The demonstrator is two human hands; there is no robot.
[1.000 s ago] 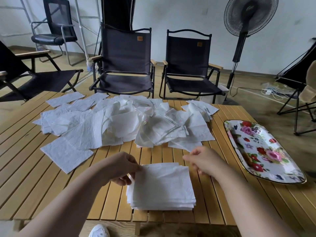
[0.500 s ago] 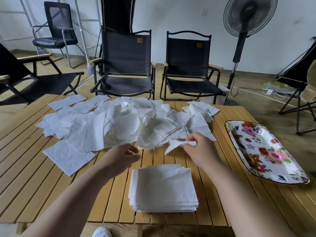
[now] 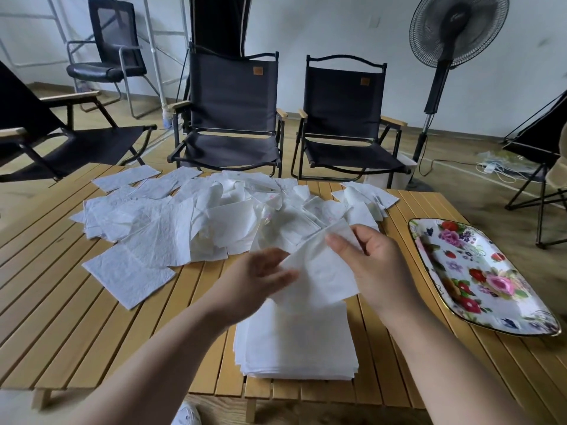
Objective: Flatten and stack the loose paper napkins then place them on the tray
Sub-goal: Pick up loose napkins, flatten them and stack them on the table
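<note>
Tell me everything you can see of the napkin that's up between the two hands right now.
The held napkin is a single white sheet of thin, soft-looking embossed paper, roughly square, slightly creased and not yet flat. It is held tilted in the air over the far edge of the neat stack at the front of the table. The right hand pinches its upper right edge. The left hand, blurred, meets its left corner, but a grip there cannot be confirmed. The loose pile lies behind it.

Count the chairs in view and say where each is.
5. Office chair back left; low chair at the left edge; left camp chair and right camp chair behind the table; fifth chair, cut off, at the right edge. Others may be hidden.
</note>
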